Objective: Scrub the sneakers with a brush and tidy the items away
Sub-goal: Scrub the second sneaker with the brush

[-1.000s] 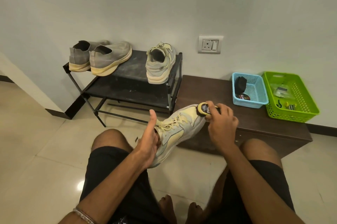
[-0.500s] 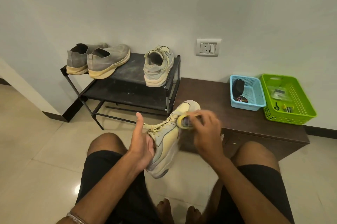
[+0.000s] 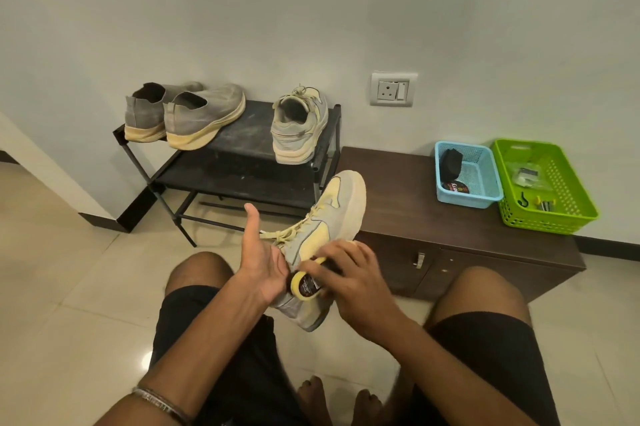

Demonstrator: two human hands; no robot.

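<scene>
Left hand props the sneaker toe-up from inside, thumb out, so its side faces the brush; right hand curls round that, scrubbing near the heel.

Three sneakers sit on the shoe rack; right of it, two baskets rest on the cabinet.

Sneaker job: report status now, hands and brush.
Left hand holds sneaker at the heel end, thumb up. Right hand grips brush against the sneaker's side. Its mate sits on the rack. Nothing in the way.
</scene>
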